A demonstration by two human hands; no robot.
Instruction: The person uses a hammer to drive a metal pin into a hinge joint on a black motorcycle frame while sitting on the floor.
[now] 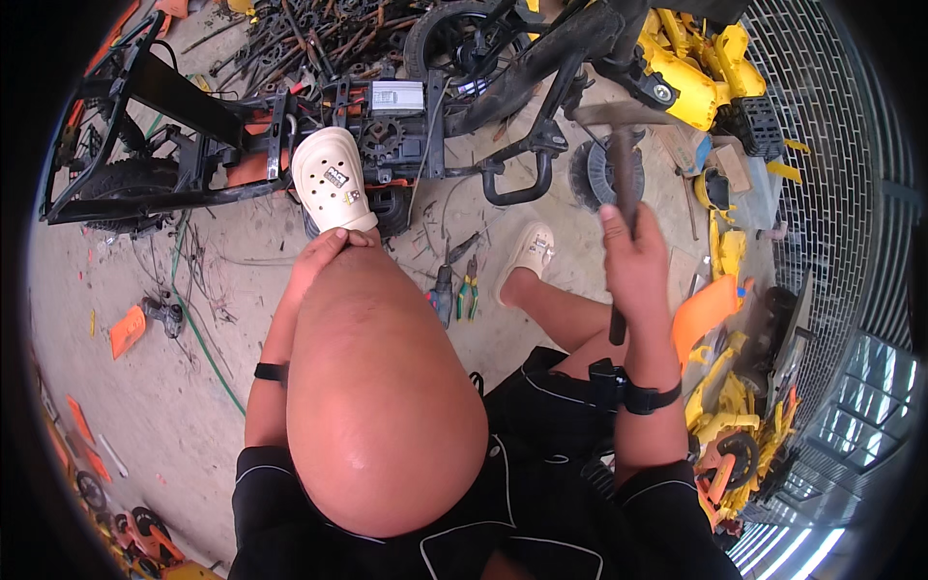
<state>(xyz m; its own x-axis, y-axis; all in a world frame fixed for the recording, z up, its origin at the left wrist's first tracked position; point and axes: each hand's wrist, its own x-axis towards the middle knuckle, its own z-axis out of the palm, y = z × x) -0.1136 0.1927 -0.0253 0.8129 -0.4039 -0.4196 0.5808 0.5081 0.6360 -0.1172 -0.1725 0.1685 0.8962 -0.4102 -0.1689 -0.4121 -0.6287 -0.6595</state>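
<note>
My right hand (pixel 638 256) is raised and wrapped round the handle of a hammer (pixel 626 174), its head up and the handle's end below my fist. With the left foot, in a cream clog (pixel 329 179), I stand on the black frame of a small vehicle (pixel 425 126). My left hand (pixel 321 256) is closed about the ankle just behind that clog; some of its fingers are hidden by the leg. A silver box (pixel 396 97) and a dark toothed sprocket (pixel 383 138) sit on the frame beside the raised foot.
Pliers (pixel 468 290) and a blue-grey power tool (pixel 443 290) lie on the concrete floor between my feet. A heap of rusty metal parts (pixel 319 43) lies beyond the frame. Yellow plastic parts (pixel 686 82) pile up on the right. A green cord (pixel 198 333) crosses the left floor.
</note>
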